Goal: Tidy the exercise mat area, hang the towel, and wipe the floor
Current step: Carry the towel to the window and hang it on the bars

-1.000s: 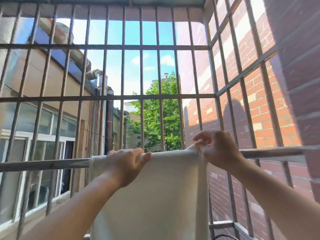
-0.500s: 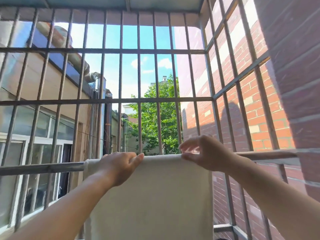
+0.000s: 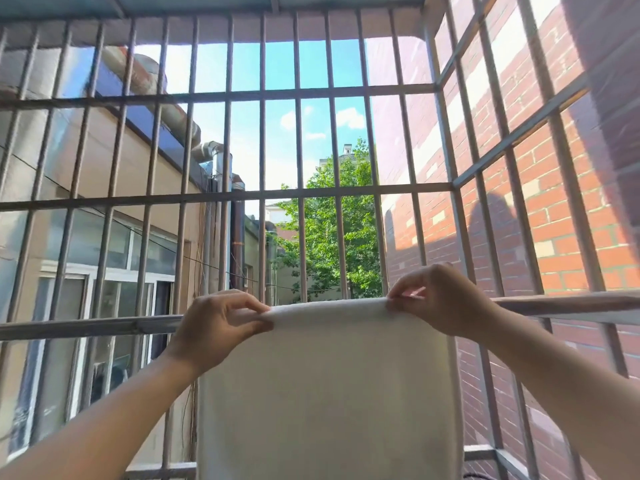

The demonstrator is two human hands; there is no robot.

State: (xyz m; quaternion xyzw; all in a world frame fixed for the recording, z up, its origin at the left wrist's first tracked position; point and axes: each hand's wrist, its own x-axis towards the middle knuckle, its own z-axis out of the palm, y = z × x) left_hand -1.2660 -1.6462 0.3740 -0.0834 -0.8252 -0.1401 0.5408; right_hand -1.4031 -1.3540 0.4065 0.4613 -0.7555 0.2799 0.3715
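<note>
Cream-white cloth: one towel (image 3: 329, 386), draped over a horizontal metal rail (image 3: 86, 325) inside a barred window cage, its front fold hanging straight down to the bottom edge of view. The fold line sits on top of the rail, between the two hands.

Left hand (image 3: 214, 332): at the towel's upper left corner, thumb below and fingers (image 3: 254, 304) above, pinched together on the top edge of the cloth. The corner lies inside that pinch, the rest of the towel running off to the right of it.

Right hand (image 3: 440, 299): at the upper right corner, fingertips brought together on the top edge in a small pinch, the palm arched above the rail. The cloth sits just under and to the left of the fingertips.

Both forearms bare, reaching up from the lower corners.

Surroundings: grey metal bars (image 3: 263, 143) in front and to the right; red brick wall (image 3: 554, 216) on the right, partly in shadow; a beige building with windows on the left; a green tree (image 3: 329, 244) and blue sky beyond.
</note>
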